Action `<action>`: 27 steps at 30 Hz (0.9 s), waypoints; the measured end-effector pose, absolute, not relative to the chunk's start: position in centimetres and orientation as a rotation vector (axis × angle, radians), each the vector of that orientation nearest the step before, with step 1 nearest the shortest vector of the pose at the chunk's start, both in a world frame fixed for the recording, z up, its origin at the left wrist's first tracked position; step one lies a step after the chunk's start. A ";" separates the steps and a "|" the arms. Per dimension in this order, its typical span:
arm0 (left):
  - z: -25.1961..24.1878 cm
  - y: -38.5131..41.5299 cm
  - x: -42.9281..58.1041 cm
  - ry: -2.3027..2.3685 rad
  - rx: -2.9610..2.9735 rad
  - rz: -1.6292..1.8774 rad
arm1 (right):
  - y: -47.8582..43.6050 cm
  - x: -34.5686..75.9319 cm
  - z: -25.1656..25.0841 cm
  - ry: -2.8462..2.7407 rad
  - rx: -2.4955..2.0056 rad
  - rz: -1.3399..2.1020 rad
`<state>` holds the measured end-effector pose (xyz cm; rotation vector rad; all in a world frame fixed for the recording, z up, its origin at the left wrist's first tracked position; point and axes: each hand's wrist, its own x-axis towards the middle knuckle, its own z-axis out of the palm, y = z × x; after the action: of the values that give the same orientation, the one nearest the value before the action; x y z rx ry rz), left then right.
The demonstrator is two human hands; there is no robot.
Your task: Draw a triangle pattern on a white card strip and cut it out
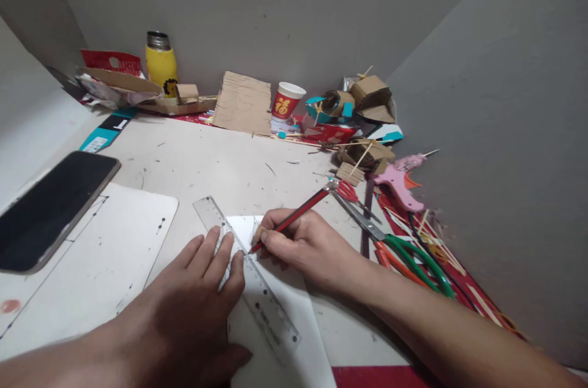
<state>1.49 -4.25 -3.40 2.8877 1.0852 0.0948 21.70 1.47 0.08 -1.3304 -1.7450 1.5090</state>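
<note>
A clear plastic ruler lies slantwise across a white sheet of paper. My left hand rests on the ruler, fingers stretched out and spread, pressing it from the left side. Between the fingers of my right hand is a red and black pencil, tilted up to the right. Its tip meets the paper right at the ruler's edge, near my left fingertips. A few thin drawn lines show on the sheet above the tip; part of the sheet is hidden under my hands.
Left lie a black phone and a marked white sheet. Scissors with green and orange handles and a pink glue gun lie right. A yellow bottle, cardboard piece and red paper cup stand along the back.
</note>
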 end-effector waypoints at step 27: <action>-3.3 -4.6 1.6 1.125 3.012 0.219 | 2.3 22.1 0.9 -1.409 -1.384 1.497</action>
<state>1.60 -4.63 -3.31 3.0123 1.1254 0.2188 22.05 2.28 0.91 -1.3842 -1.4092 1.4974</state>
